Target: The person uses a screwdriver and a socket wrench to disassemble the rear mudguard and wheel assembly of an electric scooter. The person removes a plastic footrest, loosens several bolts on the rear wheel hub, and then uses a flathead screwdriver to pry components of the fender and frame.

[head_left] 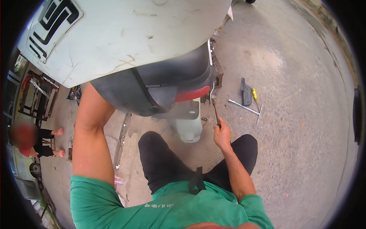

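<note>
My right hand (222,133) is closed round the lower end of a slim dark rod-shaped tool (217,113), whose exact kind I cannot make out. The tool's far end reaches the open edge beside the red reflector (193,94) on the vehicle's dark grey bumper (175,72). My left arm (92,141) reaches up behind the bumper's left end, which hides the hand. Above the bumper is the scuffed white body panel (126,34). A pale, rounded part (188,128) shows under the bumper, in front of my knees.
On the concrete to the right lie a dark grey plastic piece (246,91), a yellow-handled screwdriver (254,94) and a T-shaped wrench (246,107). At the far left, a person (42,144) sits near a metal frame (36,93) and a parked vehicle.
</note>
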`<state>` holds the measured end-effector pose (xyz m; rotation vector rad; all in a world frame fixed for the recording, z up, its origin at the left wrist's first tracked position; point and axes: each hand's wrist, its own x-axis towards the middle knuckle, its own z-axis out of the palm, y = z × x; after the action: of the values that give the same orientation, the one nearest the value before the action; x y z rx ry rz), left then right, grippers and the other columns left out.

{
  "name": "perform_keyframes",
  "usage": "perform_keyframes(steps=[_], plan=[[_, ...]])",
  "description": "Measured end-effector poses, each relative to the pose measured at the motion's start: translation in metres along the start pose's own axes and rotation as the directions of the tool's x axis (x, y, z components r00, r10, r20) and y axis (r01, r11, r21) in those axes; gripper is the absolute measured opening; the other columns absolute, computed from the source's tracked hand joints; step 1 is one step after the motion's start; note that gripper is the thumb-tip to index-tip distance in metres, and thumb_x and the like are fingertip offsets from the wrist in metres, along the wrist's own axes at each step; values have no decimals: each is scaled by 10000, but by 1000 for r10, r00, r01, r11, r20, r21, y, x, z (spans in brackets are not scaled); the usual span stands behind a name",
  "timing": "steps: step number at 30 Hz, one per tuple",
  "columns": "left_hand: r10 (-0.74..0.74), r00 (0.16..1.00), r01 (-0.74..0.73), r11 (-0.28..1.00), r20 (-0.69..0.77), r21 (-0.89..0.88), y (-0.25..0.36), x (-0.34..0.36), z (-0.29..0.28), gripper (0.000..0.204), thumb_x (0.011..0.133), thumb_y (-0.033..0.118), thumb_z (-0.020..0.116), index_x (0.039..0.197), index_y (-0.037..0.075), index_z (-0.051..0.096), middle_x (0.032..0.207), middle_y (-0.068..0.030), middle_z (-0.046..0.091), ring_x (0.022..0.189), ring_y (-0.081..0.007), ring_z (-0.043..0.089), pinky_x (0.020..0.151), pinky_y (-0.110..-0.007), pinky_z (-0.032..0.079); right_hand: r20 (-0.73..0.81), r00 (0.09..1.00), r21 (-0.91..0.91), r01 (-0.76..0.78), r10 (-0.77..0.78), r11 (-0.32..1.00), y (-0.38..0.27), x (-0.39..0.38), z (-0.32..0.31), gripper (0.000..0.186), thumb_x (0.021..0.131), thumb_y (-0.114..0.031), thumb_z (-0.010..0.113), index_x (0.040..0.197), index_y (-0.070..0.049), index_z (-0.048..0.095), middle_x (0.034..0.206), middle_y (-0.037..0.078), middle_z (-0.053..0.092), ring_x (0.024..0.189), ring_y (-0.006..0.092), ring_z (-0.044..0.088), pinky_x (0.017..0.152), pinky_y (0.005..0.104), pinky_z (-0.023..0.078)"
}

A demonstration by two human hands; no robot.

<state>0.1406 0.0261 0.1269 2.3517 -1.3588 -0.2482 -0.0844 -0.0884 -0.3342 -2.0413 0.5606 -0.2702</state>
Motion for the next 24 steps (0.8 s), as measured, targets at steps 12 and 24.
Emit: perform_keyframes(steps=[12,24], plan=[[94,994,-103,969,-53,-224,-30,18,15,200,993,215,673,1063,48,758,963,-49,746,897,-130,661,841,-285,510,-17,999,45,-40,41,998,-17,20,15,456,944,-119,545,1368,45,566,1267,324,637,1199,470,607,1033,501,474],[136,990,-144,934,-47,-328,-29,15,14,189,999,215,668,1046,51,751,914,-36,714,873,-125,639,837,-287,503,-29,997,30,72,-71,997,-20,19,14,436,939,-81,547,1351,62,562,1224,315,647,1153,474,618,1006,510,480]])
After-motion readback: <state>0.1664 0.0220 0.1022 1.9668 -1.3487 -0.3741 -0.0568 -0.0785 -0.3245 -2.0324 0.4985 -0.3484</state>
